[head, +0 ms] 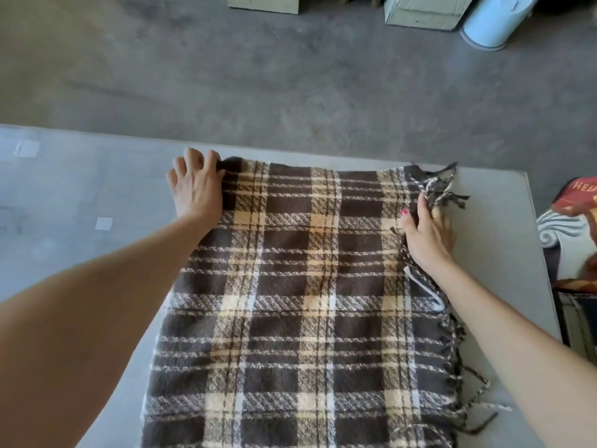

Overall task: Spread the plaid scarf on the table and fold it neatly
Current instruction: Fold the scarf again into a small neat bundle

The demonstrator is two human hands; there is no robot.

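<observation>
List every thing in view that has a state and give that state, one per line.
Brown and cream plaid wool scarf: spread flat on the table, fringe along its right edge.
Grey table: bearing the scarf.
Left hand: fingers curled on the scarf's far left corner.
Right hand: fingers closed around fringe tassels at the far right corner.
White cylindrical bin: tilted on the floor.

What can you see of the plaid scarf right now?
The plaid scarf is a fuzzy, wool-like cloth in dark brown, tan and white checks, lying flat on the grey table. Tasselled fringe runs down its right edge. The left hand grips its far left corner; the right hand holds fringe near the far right corner.
</observation>
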